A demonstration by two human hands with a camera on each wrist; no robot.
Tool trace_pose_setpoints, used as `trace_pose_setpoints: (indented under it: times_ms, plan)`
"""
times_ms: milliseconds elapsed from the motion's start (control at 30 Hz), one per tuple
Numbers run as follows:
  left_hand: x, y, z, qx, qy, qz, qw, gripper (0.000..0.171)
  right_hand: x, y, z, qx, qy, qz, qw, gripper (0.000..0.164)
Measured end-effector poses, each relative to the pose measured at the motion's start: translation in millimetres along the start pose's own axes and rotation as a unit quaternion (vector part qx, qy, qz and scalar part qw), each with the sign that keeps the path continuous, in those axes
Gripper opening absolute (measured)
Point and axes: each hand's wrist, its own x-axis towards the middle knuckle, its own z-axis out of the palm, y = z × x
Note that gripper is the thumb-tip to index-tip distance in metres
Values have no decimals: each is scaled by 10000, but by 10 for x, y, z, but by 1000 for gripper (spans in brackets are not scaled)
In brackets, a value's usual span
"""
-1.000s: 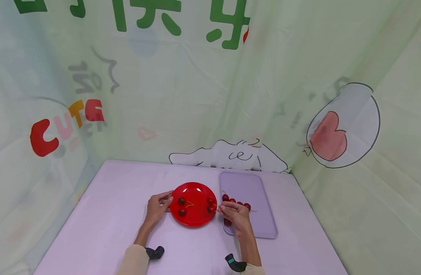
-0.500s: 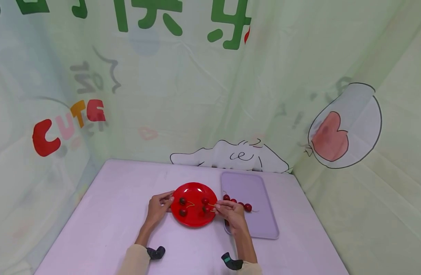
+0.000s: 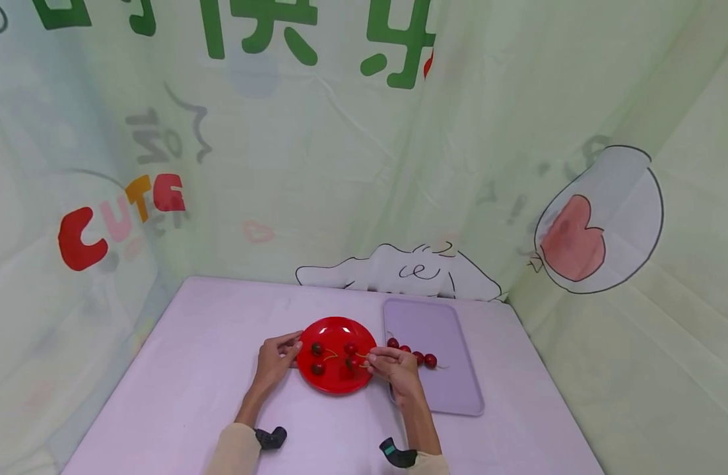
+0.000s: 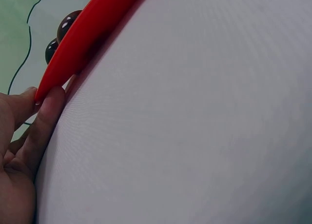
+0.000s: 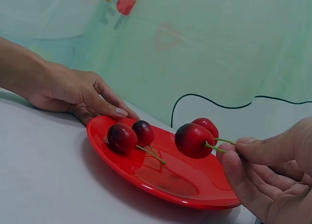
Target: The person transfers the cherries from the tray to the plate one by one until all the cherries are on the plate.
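Note:
A red plate [image 3: 336, 384] stands on the table, its left rim pinched between the thumb and fingers of my left hand [image 3: 274, 359]. In the left wrist view that hand [image 4: 29, 131] has the thumb above the rim and a finger beneath it. Two dark red cherries [image 5: 122, 138] with joined stems lie on the plate's left side. My right hand [image 3: 397, 371] pinches the green stems of another cherry pair [image 5: 194, 141]. In the right wrist view this pair hangs above the plate, apart from its surface, with the right hand [image 5: 273, 165] at the right.
Right of the plate lies a pale purple tray [image 3: 453, 386], partly covered by my right hand. Several red cherries [image 3: 430, 361] rest in it. A printed curtain [image 3: 340, 165] closes off the back and sides of the table [image 3: 221, 330].
My right hand has moved left from beside the tray, carrying the cherry pair from the plate's right edge further over the plate. The left hand keeps its hold on the rim.

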Motion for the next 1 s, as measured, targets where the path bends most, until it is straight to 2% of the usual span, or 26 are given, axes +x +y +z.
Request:
trace_pose_setpoints:
  times_ms: [267, 667, 1000]
  plan:
    - [-41, 16, -5, -9, 28, 8, 10000, 36, 42, 36, 32, -39, -61, -20, 10000, 29]
    - [-16, -7, -8, -26, 4, 47, 10000, 36, 71, 83, 103, -182, -11, 50, 9998, 31]
    - [-17, 2, -7, 20, 33, 44, 10000, 36, 113, 110, 169, -235, -169, 45, 9996, 33]
